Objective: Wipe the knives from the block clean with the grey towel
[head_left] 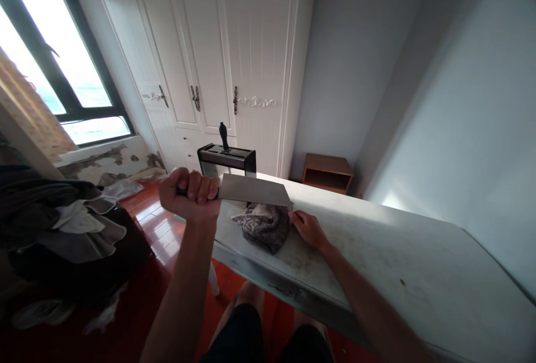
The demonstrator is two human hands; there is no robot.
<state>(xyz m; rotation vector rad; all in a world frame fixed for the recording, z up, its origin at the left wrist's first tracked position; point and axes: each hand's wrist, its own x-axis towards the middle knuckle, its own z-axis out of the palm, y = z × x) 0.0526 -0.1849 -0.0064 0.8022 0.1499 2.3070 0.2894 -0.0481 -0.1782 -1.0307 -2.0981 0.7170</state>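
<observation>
My left hand is wrapped round the dark handle of a kitchen knife. Its broad, flat blade points right, above a bunched grey patterned cloth on the white table. Beside the blade's tip and the cloth's right edge is my right hand, thumb and fingers drawn together. Whether they pinch the cloth or touch the blade tip is too small to tell. Just behind the blade stands a black knife block with clear sides, and one black handle sticks up from its slotted top.
The white table stretches away to the right against the wall. Behind it are a brown open cabinet and white wardrobes. Dark clothes lie heaped at the left, over the red floor. My legs are below the table's front edge.
</observation>
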